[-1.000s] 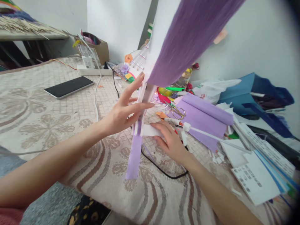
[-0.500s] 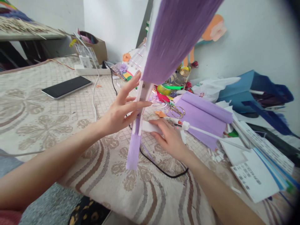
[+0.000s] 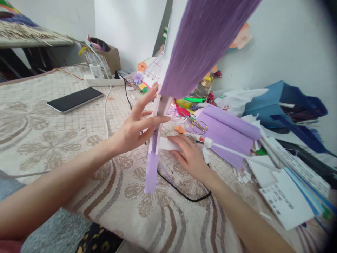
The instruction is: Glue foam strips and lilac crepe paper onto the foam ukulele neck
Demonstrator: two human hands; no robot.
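Observation:
A tall white card piece (image 3: 163,102) covered with purple crepe paper (image 3: 200,49) stands upright before me, its top out of view. A narrow purple strip (image 3: 151,172) hangs from its lower end. My left hand (image 3: 139,123) holds the card's narrow edge, thumb and fingers on either side of a groove. Low on the far side, my right hand (image 3: 188,153) has its fingers closed over a flat white piece (image 3: 167,144) by the card's base; its underside is hidden. Just behind the right hand lies a white tool with a cord (image 3: 207,142), partly covered.
Gold-handled scissors (image 3: 199,127) lie beside purple crepe sheets (image 3: 229,137). A phone (image 3: 75,100) and a power strip (image 3: 104,80) are at left. A black cable (image 3: 189,199) loops in front. Paper packets (image 3: 284,193) and a blue bag (image 3: 279,102) crowd the right.
The purple-covered card has shifted slightly right and down, its hanging strip along with it. Both hands keep nearly the same hold.

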